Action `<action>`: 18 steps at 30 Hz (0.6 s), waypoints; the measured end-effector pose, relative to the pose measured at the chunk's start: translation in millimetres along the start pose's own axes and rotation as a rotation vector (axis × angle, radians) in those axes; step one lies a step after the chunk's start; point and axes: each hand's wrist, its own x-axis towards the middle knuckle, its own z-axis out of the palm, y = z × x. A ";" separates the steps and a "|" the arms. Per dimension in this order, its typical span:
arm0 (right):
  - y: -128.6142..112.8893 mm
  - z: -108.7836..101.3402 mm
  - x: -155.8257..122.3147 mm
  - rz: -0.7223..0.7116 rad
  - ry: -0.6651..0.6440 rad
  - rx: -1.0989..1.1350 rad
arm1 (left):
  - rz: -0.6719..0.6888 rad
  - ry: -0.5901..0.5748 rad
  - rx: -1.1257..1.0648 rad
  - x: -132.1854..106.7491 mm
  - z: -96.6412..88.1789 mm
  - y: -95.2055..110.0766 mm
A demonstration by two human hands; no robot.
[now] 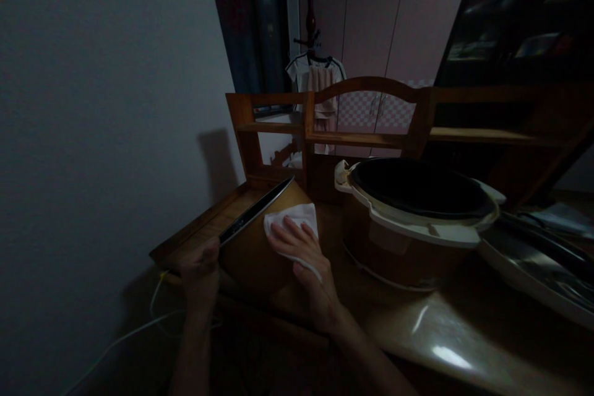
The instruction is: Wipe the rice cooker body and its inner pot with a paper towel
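Observation:
My left hand (200, 271) is closed around the handle of a long knife (256, 209), whose blade points up and to the right over a wooden board (241, 241). My right hand (299, 250) lies flat with fingers spread on a white cloth (293, 218), pressing it onto the board just right of the blade. The room is dim.
An open rice cooker (417, 216) with a dark inner pot stands right of the board, its lid (538, 260) folded back to the right. A wooden shelf (362, 130) runs behind. A grey wall is at the left, and a white cable (139, 328) hangs below.

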 end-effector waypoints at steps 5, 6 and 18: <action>-1.0 -3.5 -15.2 0.014 -0.005 0.150 | 0.006 0.001 0.009 3.4 0.7 3.4; -0.9 -3.8 -19.0 0.025 0.003 0.177 | 0.011 -0.005 0.011 4.4 0.7 4.2; 15.5 -14.1 -69.0 0.419 0.315 0.457 | 0.021 -0.018 0.027 -3.2 1.6 -0.6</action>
